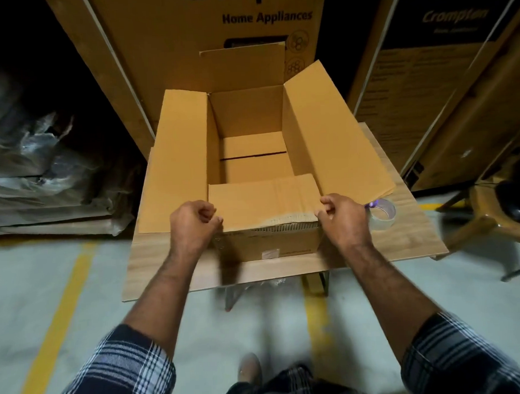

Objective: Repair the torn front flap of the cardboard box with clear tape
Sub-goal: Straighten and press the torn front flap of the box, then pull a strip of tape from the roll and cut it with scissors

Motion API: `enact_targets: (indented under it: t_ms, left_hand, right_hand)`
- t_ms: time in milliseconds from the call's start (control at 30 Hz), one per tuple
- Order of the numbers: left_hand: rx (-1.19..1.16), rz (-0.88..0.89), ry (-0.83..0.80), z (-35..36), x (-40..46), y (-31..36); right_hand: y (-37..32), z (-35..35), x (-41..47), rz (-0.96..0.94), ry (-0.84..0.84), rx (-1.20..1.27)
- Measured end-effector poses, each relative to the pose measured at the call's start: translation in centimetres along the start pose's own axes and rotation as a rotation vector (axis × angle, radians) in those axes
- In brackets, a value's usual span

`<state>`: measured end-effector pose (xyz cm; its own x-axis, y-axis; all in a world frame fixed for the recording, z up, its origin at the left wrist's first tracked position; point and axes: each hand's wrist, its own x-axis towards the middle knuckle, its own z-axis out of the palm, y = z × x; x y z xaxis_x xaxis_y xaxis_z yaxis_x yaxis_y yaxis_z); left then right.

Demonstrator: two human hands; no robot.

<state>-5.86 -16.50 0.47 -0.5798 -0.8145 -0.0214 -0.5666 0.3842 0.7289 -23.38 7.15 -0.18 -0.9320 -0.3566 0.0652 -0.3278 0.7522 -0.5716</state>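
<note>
An open cardboard box [249, 114] stands on a small wooden table [403, 238]. Its front flap [262, 199] is folded inward over the opening, and a ragged tear runs along the flap's hinge on the right half. My left hand [194, 223] pinches the flap's left corner with curled fingers. My right hand [343, 217] pinches the flap's right corner next to the tear. A roll of clear tape [383, 213] lies on the table just right of my right hand, partly hidden behind it.
Large printed cartons [203, 26] stand behind the table. Plastic-wrapped bundles [37, 165] lie on the floor at left. A wooden chair [492, 216] stands at right. Yellow lines [61, 309] mark the grey floor.
</note>
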Motion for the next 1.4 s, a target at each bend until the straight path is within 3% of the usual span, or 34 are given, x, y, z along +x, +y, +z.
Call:
enact_targets:
  t_ms: [267,533,667,867,1033,1267,1400]
  left_hand:
    - [0.032,0.162,0.005,-0.3,-0.9,-0.8]
    - [0.059,0.340,-0.022,0.6,-1.3,0.3]
    - [0.037,0.540,-0.087,3.5,-3.3,4.0]
    - [-0.081,0.758,-0.353,11.7,-8.0,10.6]
    - [-0.084,0.642,-0.520,20.0,-10.4,14.2]
    - [-0.069,0.142,-0.538,28.6,-10.6,14.4]
    - [-0.120,0.003,-0.508,30.0,-11.1,13.6]
  right_hand:
    - [1.0,1.9,-2.9,-0.188,0.208,-0.043]
    - [0.7,1.6,-3.6,-0.100,0.277,-0.006]
    - [1.8,0.8,-4.8,-0.102,0.299,0.002]
    - [6.1,-2.4,-5.7,-0.066,0.351,0.048]
    - [12.3,-4.8,-3.5,-0.005,0.301,0.040]
    - [20.5,-2.7,4.1,0.081,-0.169,-0.054]
    - [23.1,0.0,7.5,0.019,-0.378,-0.161]
